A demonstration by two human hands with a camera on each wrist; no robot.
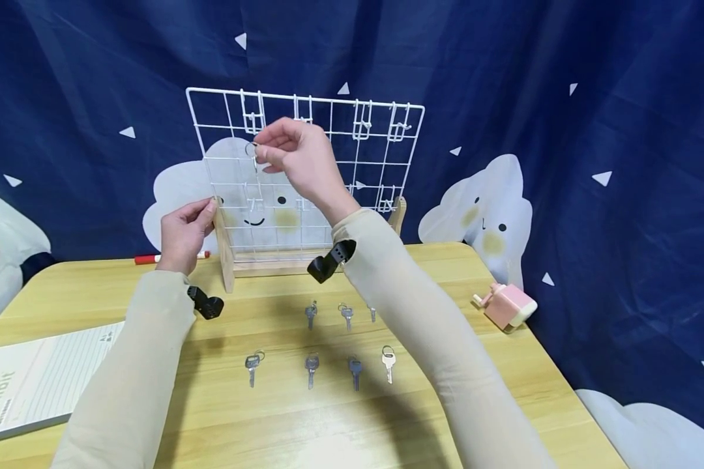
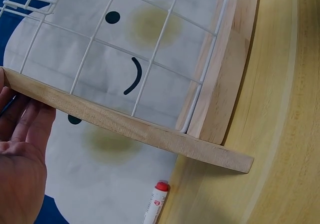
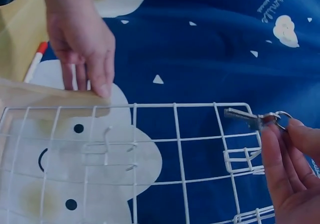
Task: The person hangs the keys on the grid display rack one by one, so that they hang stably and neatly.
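My right hand [image 1: 298, 155] pinches a metal key ring [image 3: 284, 119] between thumb and fingers, with a silver key [image 3: 246, 116] on it. It is raised in front of the upper left of a white wire grid [image 1: 356, 161], close to a white wire hook [image 1: 253, 122] at the top. My left hand [image 1: 182, 236] holds the top of the left wooden post [image 1: 225, 251] of the grid's stand, with the thumb and fingers around it. More white hooks [image 1: 362, 124] hang along the top bar and lower down; the right hand covers part of the grid.
On the table [image 1: 258, 423], several keys [image 1: 311, 365] with rings lie in two rows before the stand. A notebook [image 1: 47, 371] lies at left, a red-capped marker [image 1: 146, 259] behind the left hand, and a pink crank sharpener [image 1: 507, 306] at right. A blue curtain [image 1: 504, 78] hangs behind.
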